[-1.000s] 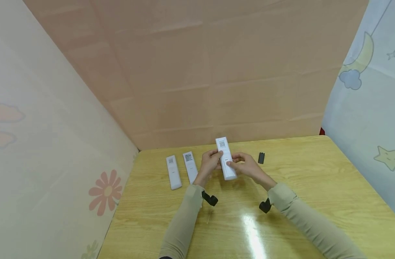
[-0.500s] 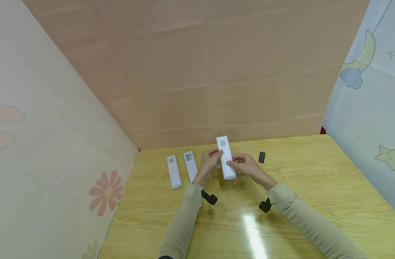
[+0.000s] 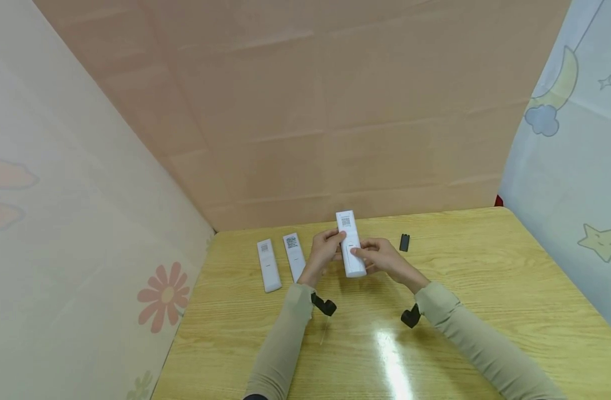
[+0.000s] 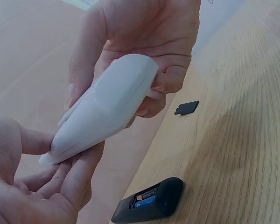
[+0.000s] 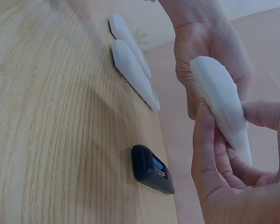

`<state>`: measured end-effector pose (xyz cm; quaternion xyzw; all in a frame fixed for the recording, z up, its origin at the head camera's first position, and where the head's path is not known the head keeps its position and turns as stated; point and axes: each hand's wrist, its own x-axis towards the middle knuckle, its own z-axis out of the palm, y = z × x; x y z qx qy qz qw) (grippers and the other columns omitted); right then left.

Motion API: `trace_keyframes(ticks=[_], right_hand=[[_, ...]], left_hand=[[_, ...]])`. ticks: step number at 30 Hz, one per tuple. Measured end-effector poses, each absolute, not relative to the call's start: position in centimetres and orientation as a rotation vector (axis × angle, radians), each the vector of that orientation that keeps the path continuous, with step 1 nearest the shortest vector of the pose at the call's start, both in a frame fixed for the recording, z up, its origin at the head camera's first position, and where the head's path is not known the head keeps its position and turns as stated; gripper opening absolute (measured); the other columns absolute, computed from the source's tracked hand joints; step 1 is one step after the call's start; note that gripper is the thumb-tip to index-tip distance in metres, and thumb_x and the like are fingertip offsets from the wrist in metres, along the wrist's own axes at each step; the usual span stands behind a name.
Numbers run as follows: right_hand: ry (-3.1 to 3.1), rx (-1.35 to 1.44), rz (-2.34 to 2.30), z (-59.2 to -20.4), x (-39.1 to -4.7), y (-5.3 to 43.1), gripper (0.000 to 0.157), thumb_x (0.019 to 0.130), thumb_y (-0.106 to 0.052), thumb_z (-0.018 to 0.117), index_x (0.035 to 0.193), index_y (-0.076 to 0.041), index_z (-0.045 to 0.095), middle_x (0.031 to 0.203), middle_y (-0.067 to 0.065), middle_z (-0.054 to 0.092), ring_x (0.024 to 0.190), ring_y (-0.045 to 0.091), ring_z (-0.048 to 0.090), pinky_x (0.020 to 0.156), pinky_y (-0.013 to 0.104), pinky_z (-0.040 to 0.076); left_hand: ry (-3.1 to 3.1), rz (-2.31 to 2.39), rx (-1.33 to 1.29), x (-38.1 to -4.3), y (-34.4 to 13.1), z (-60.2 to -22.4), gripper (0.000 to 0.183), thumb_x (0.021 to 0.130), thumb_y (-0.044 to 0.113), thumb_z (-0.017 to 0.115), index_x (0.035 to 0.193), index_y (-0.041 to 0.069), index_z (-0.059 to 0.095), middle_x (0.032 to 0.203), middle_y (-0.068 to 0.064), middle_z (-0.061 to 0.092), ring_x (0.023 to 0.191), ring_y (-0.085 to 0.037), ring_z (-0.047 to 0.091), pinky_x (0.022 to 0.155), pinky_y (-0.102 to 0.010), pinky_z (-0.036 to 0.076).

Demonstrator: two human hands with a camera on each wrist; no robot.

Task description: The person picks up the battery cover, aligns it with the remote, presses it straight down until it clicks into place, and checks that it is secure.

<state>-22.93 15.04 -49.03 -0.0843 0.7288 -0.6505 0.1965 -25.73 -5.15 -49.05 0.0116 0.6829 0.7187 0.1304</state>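
A white remote control (image 3: 354, 261) is held above the table, its back with the printed code and battery cover facing up. My left hand (image 3: 324, 253) grips its left side, thumb on the back near the middle. From the right, my right hand (image 3: 385, 258) holds the lower part, thumb pressed on the battery cover. In the left wrist view a thin edge stands slightly proud under that thumb. Beyond the hands lies a black remote control (image 4: 165, 200) with its compartment uncovered and batteries (image 4: 146, 201) inside; the head view hides most of it.
A black battery cover (image 3: 404, 243) lies right of the hands. Two more white remote controls, one at the far left (image 3: 268, 266) and one beside my left wrist (image 3: 294, 256), lie back up on the wooden table (image 3: 465, 278). A brown sheet (image 3: 265, 111) hangs behind.
Both hands keep their hold on the white remote control, which has shifted very slightly to the right. The things on the table have not moved.
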Motion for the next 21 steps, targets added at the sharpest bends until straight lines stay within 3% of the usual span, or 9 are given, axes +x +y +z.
trace_keyframes(ticks=[21], right_hand=[[2.047,-0.266,-1.822,-48.75,-22.78,15.02,0.052,0.100,-0.035,0.064,0.129,0.006,0.054,0.112,0.021,0.065,0.091,0.034,0.070,0.085,0.056,0.057]], left_hand=[[1.981,2.081,0.037,-25.71,-5.21,-48.60,0.040,0.099,0.037,0.063,0.131,0.011,0.062,0.111,-0.010,0.069,0.110,-0.040,0.065,0.091,-0.053,0.055]])
